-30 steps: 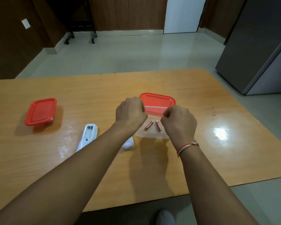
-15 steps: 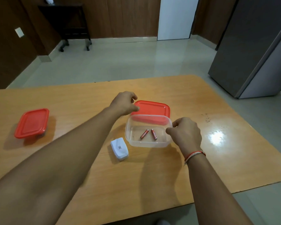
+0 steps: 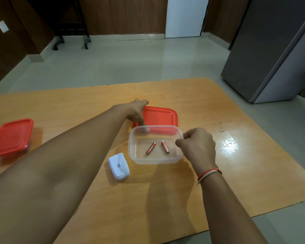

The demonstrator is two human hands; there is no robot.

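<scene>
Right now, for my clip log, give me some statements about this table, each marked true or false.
1. Two batteries lie in the tub. True.
2. The right hand pinches the tub's rim. True.
3. The tub is lidded. False: the red lid lies on the table behind it.
4. The left hand holds a battery. False: it grips the red lid.
5. A white cover lies left of the tub. True.

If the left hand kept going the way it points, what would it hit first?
The lid: the left hand seems to grip its left edge, just behind the box, though depth is hard to judge.
</scene>
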